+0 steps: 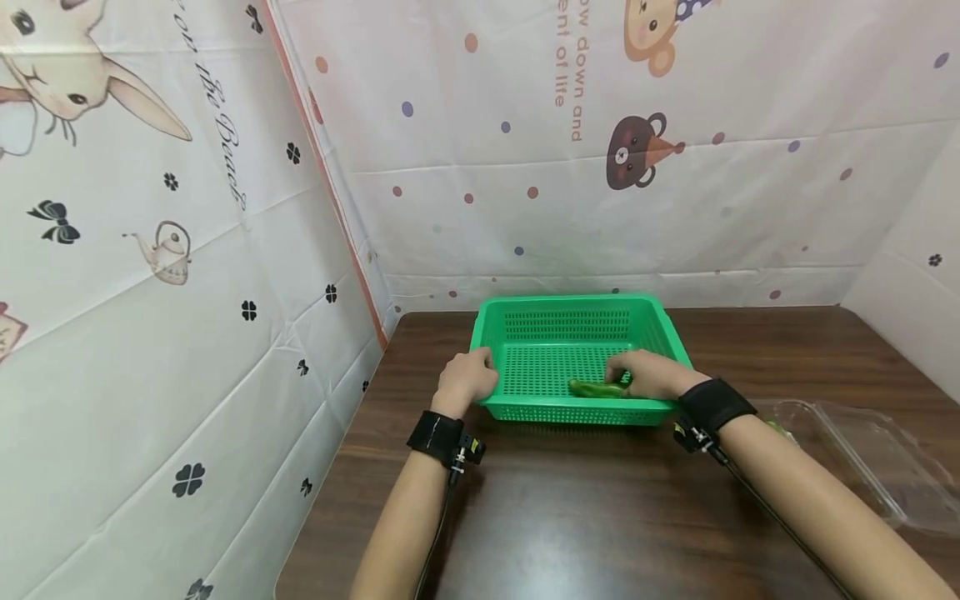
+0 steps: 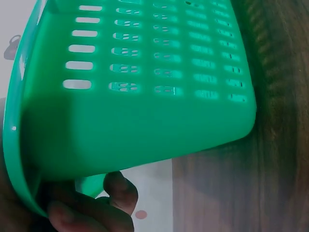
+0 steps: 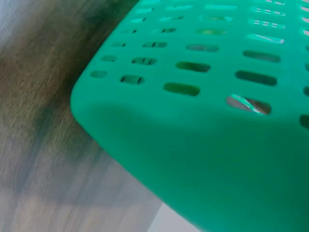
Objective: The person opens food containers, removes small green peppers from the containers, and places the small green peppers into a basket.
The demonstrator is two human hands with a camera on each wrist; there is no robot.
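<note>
The right wrist view gave only blurred basket (image 1: 570, 358) wall, the hand itself out of sight. From above, the right hand (image 1: 651, 374) lay inside over a cucumber (image 1: 597, 389), grip unclear. The left hand (image 1: 467, 379) curled round the near-left rim. Wall writing cut off: "down and", "of life".

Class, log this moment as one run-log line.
left hand: grips green basket rim | right hand: on green vegetable inside basket | clear tray: table right

I sit in a makeshift recording booth: cartoon-printed sheets (image 1: 187, 275) hang as walls round my dark wooden table (image 1: 570, 517), meeting at its far left corner.
</note>
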